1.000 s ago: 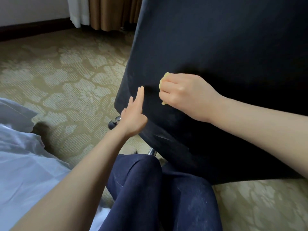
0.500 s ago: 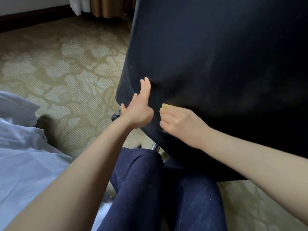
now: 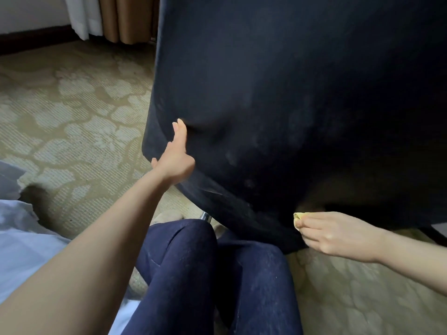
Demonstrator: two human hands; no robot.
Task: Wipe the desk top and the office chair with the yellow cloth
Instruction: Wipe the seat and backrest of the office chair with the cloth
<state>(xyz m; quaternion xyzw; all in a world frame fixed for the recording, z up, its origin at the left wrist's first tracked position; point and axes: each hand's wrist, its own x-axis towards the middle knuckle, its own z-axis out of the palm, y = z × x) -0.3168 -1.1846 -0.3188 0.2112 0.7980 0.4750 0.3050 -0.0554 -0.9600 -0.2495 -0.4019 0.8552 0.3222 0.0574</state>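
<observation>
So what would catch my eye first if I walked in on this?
The big dark office chair fills the upper right of the view, seen from behind. The left hand presses straight fingers against its left side, denting the fabric, while the right hand holds a yellow cloth at the chair's lower edge. Patterned beige carpet spreads out to the left.

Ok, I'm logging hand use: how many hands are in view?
2. The left hand presses straight fingers against the back of the office chair near its left edge; the right hand grips the yellow cloth at the chair's bottom edge. No other hand shows.
</observation>
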